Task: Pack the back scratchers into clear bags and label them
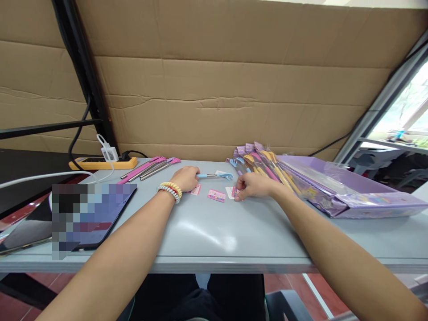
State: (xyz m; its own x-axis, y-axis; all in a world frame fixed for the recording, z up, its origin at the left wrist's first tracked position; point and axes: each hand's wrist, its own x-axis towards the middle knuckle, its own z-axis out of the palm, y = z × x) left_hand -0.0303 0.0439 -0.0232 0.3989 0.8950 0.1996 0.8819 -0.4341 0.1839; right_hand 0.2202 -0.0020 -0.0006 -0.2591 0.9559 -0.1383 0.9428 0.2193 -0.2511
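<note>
Evidently, one hand steadies the rod while the other works a card

The left hand point(185, 178) is closed around the handle end of a slim blue-and-silver rod with a pale blue clawed tip point(210, 175). The rod lies crosswise above the grey tabletop point(207, 240), its claw pointing toward the right hand point(249, 185); gripped at one end, it leaves that claw exposed, perhaps for easy access. The right hand's fingertips bunch over a small pink printed card point(236, 191); I cannot tell whether they pinch it or merely press it. A white slip point(229, 192) peeks out beside those fingers.

Between the hands, nearer the person, a second pink card point(216, 195) lies flat, seemingly placed within easy reach. Another patterned card point(195, 190) shows just beside the left hand.

Farther out, pink and silver rods point(143, 169) lie roughly parallel on the left, probably grouped for tidy picking. Clear-wrapped coloured rods point(267, 167) fan out behind the right hand, beside an open purple box point(371, 205), apparently stacked aside to spare working room.
</note>
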